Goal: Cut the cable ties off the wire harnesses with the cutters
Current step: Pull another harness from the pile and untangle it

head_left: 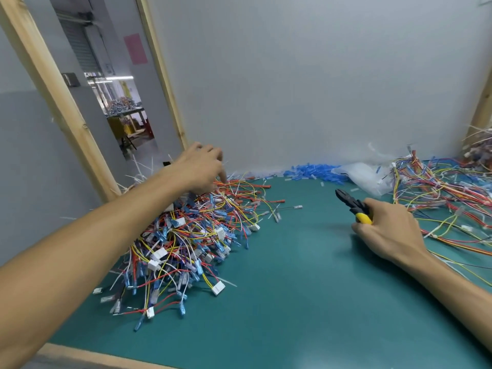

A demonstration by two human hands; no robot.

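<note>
A big heap of wire harnesses [191, 241], red, yellow, blue and white with white connectors, lies on the left of the green mat. My left hand [199, 169] hovers over the far end of that heap, fingers pointing down at the red wires; I cannot tell whether it grips any. My right hand [388, 230] rests on the mat at the right, closed around the yellow handles of the cutters [352, 205], whose black jaws point up and left. A second spread of harnesses [439, 193] lies at the far right.
The green mat [292, 275] covers the bench, with a wooden edge at the front. Blue sleeves [314, 171] and a clear plastic bag [364, 174] lie along the grey back wall. White cable-tie offcuts [141, 166] stick up at the far left by the wooden post.
</note>
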